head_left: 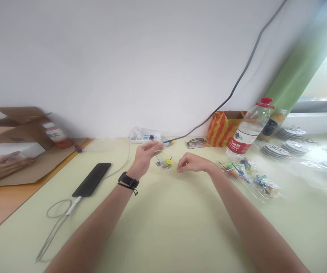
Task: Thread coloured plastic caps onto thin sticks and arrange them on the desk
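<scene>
Your left hand (145,156) and right hand (194,163) both pinch a clear plastic bag (163,163) with bright bits (169,161) inside.

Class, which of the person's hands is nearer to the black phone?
Left. The left hand is to the right of the black phone; the right hand is farther right, past the left hand.

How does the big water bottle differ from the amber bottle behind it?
The water bottle looks larger than the amber bottle. The water bottle's label is mostly red, the amber bottle's dark. The water bottle stands nearer; the amber bottle is partly hidden behind it. Both stand on the table.
</scene>
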